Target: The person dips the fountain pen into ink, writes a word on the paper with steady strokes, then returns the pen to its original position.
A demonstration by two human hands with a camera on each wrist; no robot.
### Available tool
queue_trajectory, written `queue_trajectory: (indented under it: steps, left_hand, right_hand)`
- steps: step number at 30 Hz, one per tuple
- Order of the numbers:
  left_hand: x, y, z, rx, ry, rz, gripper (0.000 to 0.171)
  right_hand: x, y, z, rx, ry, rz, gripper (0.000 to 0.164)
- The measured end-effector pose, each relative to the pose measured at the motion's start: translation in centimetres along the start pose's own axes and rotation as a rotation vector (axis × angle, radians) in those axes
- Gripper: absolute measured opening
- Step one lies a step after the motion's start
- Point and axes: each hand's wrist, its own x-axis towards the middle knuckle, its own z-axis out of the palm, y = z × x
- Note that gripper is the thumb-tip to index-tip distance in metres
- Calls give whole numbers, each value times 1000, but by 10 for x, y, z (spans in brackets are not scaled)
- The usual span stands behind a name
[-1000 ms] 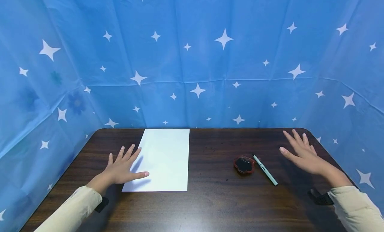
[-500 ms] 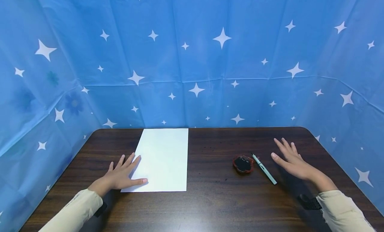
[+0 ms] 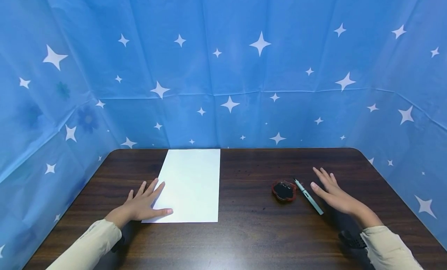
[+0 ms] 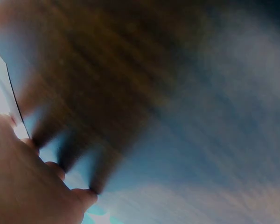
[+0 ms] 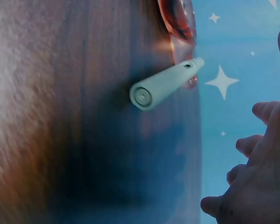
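My left hand (image 3: 141,205) rests, fingers spread, over the left edge of a white sheet of paper (image 3: 192,184), the thumb near its lower corner. In the left wrist view the fingertips touch the dark tabletop beside the sheet. To the right, my right hand (image 3: 336,198) hovers with straight fingers, holding nothing. Nearest to it lies a light green pen (image 3: 310,200), its dark tip pointing to the back left. The pen tip reaches the rim of a small reddish dish (image 3: 284,191) filled with black ink. The right wrist view shows the pen (image 5: 165,84) from its rear end.
The dark wooden table (image 3: 251,231) has rounded back corners. A blue curtain (image 3: 237,68) with white stars hangs behind it and along both sides. Small dark specks mark the wood around the dish. Each wrist carries a black strap.
My right hand has moved left and a little toward me, closer to the pen. The left hand has come down slightly onto the edge of the paper. Pen, dish and sheet stay put.
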Motion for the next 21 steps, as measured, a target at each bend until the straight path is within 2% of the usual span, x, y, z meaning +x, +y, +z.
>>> queue_trajectory:
  steps: [4, 9, 14, 21]
  left_hand:
    - [4, -5, 4, 12, -3, -12, 109]
    - [7, -8, 7, 13, 2, -24, 111]
    - [4, -5, 4, 3, -1, -23, 111]
    - [3, -4, 4, -5, 0, -22, 110]
  right_hand:
    - [2, 2, 5, 40, -2, 6, 71]
    - [3, 1, 5, 84, -54, 58, 68]
    - [4, 2, 5, 162, -99, 99, 66]
    - [4, 3, 6, 224, -99, 90, 64]
